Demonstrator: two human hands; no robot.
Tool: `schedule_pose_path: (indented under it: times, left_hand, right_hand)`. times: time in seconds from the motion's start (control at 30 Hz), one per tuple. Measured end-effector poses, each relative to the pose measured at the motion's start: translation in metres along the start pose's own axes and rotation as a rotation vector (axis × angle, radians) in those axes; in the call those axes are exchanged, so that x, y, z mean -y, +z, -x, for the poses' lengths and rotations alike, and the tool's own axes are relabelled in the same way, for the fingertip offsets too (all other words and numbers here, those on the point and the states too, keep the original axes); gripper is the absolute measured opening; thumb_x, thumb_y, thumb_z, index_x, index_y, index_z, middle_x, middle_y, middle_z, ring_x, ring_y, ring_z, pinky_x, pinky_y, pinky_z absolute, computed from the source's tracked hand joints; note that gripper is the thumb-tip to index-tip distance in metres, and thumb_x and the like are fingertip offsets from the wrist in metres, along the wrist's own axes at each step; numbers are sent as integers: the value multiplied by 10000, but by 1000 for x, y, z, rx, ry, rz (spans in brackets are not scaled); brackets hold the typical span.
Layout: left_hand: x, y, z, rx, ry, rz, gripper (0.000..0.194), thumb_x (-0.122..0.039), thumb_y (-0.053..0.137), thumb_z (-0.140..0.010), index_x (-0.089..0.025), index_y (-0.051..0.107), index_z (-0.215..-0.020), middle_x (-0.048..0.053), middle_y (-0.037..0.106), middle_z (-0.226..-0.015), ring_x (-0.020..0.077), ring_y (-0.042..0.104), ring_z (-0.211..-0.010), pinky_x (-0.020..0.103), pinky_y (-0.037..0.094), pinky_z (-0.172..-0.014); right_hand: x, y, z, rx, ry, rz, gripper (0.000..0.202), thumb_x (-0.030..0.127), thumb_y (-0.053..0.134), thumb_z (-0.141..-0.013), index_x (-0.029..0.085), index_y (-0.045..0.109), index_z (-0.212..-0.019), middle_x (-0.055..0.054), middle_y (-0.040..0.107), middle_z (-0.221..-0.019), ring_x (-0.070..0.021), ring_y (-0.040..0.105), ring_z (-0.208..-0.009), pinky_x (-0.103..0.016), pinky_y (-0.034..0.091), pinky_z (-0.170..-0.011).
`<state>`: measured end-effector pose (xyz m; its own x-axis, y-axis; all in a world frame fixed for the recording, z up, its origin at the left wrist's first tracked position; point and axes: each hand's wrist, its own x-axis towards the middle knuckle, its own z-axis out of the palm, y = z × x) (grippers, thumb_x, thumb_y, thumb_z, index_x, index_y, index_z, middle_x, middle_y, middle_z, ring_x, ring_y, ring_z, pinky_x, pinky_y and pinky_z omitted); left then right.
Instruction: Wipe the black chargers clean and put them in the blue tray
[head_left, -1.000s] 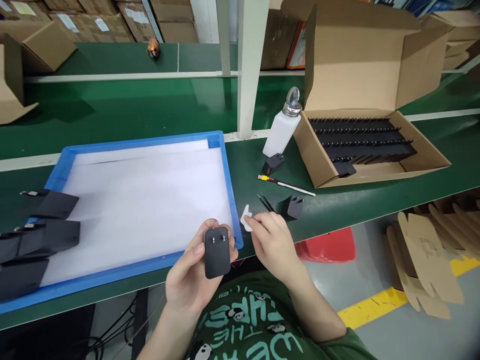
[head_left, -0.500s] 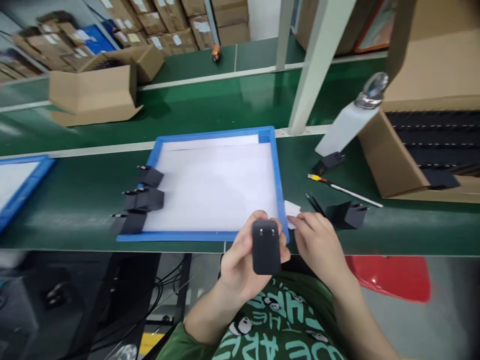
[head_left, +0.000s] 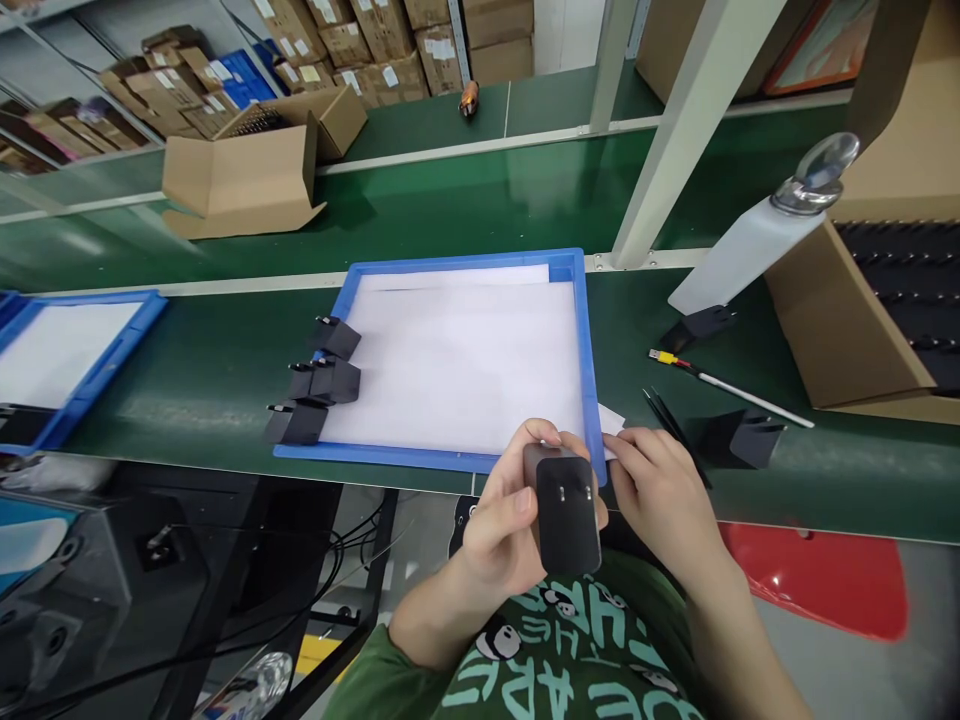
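My left hand [head_left: 506,510] is closed around a black plug-in charger [head_left: 570,525], its two metal prongs facing up at me. It is held over the tray's front right corner. Beside that corner, the fingers of my right hand [head_left: 660,490] pinch a small white piece of paper [head_left: 611,420], partly hidden by them. White sheets [head_left: 457,370] line the blue tray [head_left: 465,264]. Several more black chargers [head_left: 336,380] stand along the tray's left edge. Black tweezers [head_left: 667,420] lie just right of my right hand, with another charger [head_left: 742,438] next to them.
Behind the tweezers lie a pen-like white stick [head_left: 750,400] with a yellow end and a charger [head_left: 699,326]. A white pump bottle [head_left: 742,255] and an open carton [head_left: 847,330] of black items stand right. A metal post [head_left: 682,140] rises behind. Another blue tray [head_left: 112,350] is left.
The view has shifted, so the bench appears further right. My left hand has tilted the charger a little, showing more of its side. My right hand stays at the white paper.
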<state>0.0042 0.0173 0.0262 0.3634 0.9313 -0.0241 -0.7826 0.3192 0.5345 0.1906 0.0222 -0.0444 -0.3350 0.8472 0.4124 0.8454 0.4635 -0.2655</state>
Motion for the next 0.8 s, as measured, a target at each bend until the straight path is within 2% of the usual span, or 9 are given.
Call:
schedule_pose_path:
  times: [0.17,0.57,0.8]
  left_hand:
    - [1,-5,2,78,3,49,407,-399,823,-822,-234,588,-1110,23,554,-995,108,591,-717,228,489,-629]
    - [-1,-4,1,163,8,155,374,-356,798,-847,-219,618,-1145,34,567,-1009,94,584,-743,206,483,-636]
    - [0,-8,3,186,7,87,428,-383,810,-815,-249,582,-1152,23,560,-1006,111,627,-715,222,478,-610]
  right_hand:
    - [-2,2,3,-1,11,-12,241,130,482,-1033,116,702,-1129,-97,670,-966,-240,581,-861,-383,498,-774]
    - [-2,2,3,-10,12,-31,232,122,504,-1021,94,709,-1128,-101,665,-959,-250,580,-867,-387,495,-775]
    - [0,2,3,-11,13,-32,220,116,500,-1019,108,701,-1107,-96,674,-955,-249,586,-862,-388,506,-751]
